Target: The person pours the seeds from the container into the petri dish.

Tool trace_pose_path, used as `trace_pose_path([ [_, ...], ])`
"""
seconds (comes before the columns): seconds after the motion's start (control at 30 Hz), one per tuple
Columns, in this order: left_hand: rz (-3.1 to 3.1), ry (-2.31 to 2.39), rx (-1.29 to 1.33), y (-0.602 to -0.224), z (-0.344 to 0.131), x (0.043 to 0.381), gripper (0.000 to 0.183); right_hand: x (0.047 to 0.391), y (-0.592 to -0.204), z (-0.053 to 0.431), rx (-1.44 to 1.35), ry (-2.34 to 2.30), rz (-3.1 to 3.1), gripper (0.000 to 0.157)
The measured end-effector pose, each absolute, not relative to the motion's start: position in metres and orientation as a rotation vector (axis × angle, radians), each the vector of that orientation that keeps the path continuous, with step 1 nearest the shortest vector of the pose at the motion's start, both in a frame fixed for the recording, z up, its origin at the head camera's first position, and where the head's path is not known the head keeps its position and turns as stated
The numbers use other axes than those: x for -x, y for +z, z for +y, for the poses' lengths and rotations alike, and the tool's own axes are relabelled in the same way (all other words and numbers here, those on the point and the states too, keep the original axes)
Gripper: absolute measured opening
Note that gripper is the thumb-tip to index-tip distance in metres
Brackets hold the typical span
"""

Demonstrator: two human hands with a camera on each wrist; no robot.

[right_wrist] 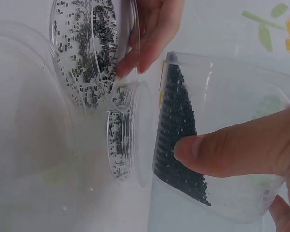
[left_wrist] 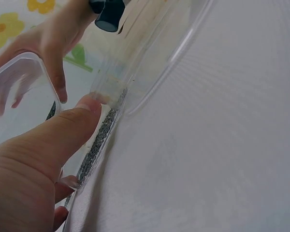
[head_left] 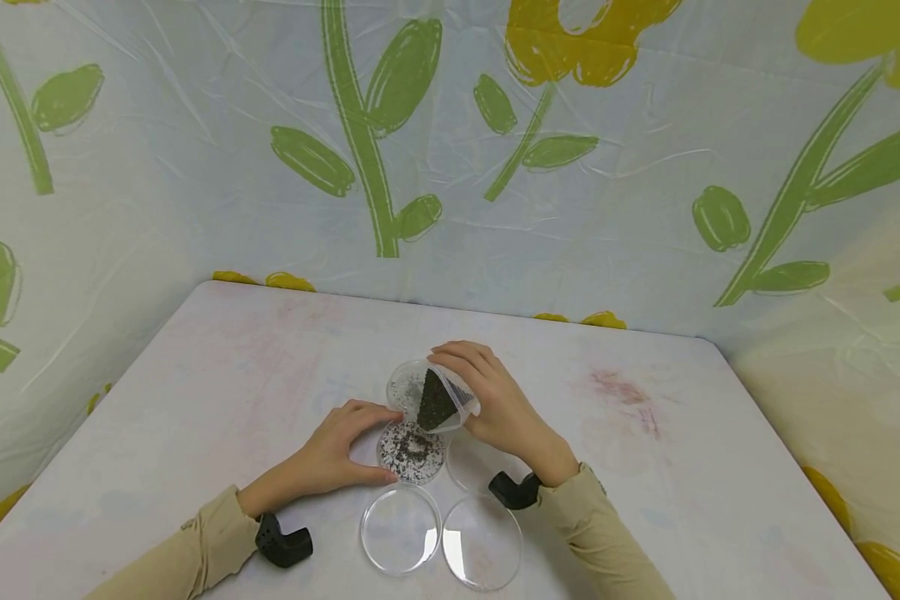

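Observation:
My right hand [head_left: 498, 408] holds a transparent plastic tub [right_wrist: 232, 92] tipped on its side, its thumb pressed along the wall. Small black seed-like grains [right_wrist: 176, 125] are banked inside the tub toward its low side. Beneath it lies a round petri dish [head_left: 412, 471] scattered with the same grains. My left hand [head_left: 337, 450] spans that dish, thumb at the near side and fingertips at the far side, gripping its rim. In the left wrist view the left thumb [left_wrist: 77, 118] lies against the rim. Behind it, partly hidden by the tub, sits another grain-strewn petri dish [head_left: 401, 383].
Two transparent dishes, a left one [head_left: 401, 533] and a right one [head_left: 482, 546], lie at the near side of the table [head_left: 270, 375]. A third transparent dish [head_left: 465, 467] is partly covered by the right arm. A flower-printed sheet [head_left: 457, 167] hangs behind the table.

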State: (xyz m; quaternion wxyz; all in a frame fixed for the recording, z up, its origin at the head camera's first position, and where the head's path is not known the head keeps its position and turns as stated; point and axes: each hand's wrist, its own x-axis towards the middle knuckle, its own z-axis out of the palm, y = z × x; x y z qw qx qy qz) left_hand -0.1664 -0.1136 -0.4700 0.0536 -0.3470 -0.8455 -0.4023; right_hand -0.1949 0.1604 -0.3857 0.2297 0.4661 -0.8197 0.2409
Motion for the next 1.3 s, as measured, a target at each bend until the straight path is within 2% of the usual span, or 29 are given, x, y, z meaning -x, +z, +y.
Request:
trace_pose_path([
  [0.17, -2.568, -1.213, 1.056, -0.470, -0.114, 0.166, 0.077, 0.199, -0.390, 0.166, -1.249, 0.863, -2.273, 0.077],
  [0.5, -2.581, -1.228, 1.048, -0.469, -0.113, 0.165, 0.078, 0.207, -0.400, 0.186, -0.873, 1.270, -2.378, 0.098],
  [0.77, -2.589, -1.224, 1.044, -0.471, -0.113, 0.166, 0.079, 0.206, -0.389, 0.199, -0.566, 1.668, -2.290, 0.093],
  [0.87, -2.597, -1.221, 1.041, -0.471, -0.113, 0.166, 0.079, 0.213, -0.399, 0.209, -0.493, 1.803, -2.221, 0.094],
  [1.3, -2.602, -1.228, 1.035, -0.470, -0.114, 0.166, 0.079, 0.238, -0.438, 0.252, -0.259, 1.866, -2.205, 0.095],
])
